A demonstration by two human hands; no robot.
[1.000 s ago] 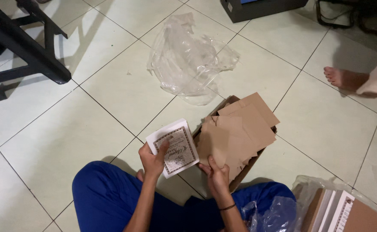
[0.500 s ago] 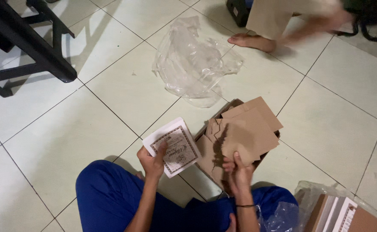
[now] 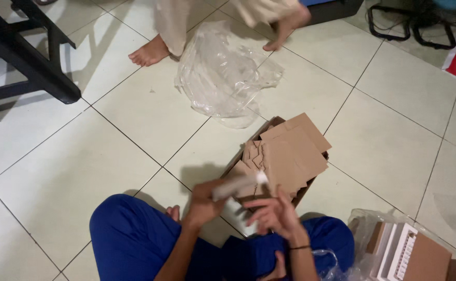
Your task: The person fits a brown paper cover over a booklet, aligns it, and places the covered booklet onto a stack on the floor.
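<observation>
Left hand (image 3: 203,204) grips a blurred white booklet (image 3: 238,186) just above the cardboard box (image 3: 285,156), while the right hand (image 3: 272,214) beside it is half-open and touches its underside, apparently mid-turn; a steadier two-handed hold seems needed.

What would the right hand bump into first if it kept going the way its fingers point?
The right hand points up and left, toward the white booklet in the left hand. It would probably meet that first, though blur hides how near they are. The cardboard box lies just beyond.
</observation>
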